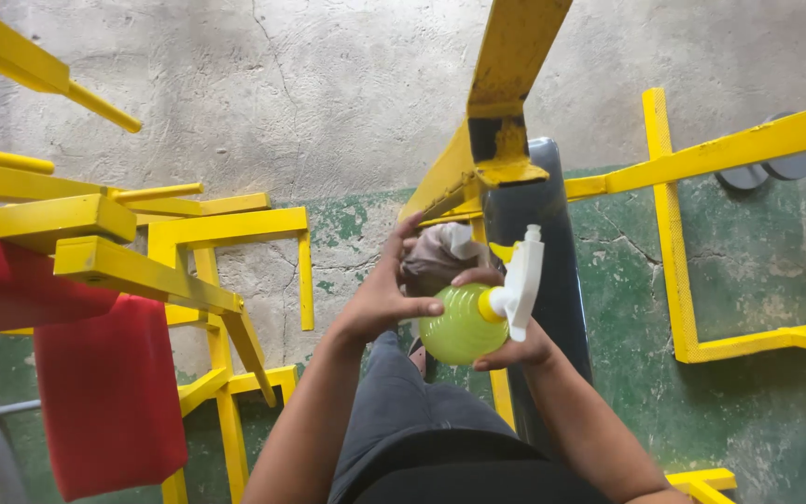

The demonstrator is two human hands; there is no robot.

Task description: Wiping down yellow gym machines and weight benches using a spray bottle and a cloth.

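The spray bottle (466, 322) sits at the centre of my view, lying roughly on its side in mid-air above my lap, over the dark padded bench (538, 271). Its body is round and bulbous, translucent yellow-green and glossy. A yellow collar joins it to a white trigger head (521, 280) that points up and to the right, the nozzle end standing highest.

My right hand (515, 350) cradles the bottle from beneath — palm under the neck and trigger head, fingers curled up around the far side, one fingertip showing on top of the body near the collar. That hand is closed around it, bearing its weight.

My left hand (380, 294) comes in from the left. The thumb tip presses against the side of the bottle's body; the other fingers are loosely spread and lifted, the index pointing up and away, not wrapped on anything. Just beyond the fingers I see a crumpled grey-brown cloth (436, 254) — whether either hand touches it I cannot tell.

Around me: yellow-painted steel frames (216, 233) left and right, a yellow beam (506, 84) overhead, a red pad (109, 392) on the left frame, two grey weight discs (767, 170) at upper right, rough concrete wall and worn green floor (757, 280).
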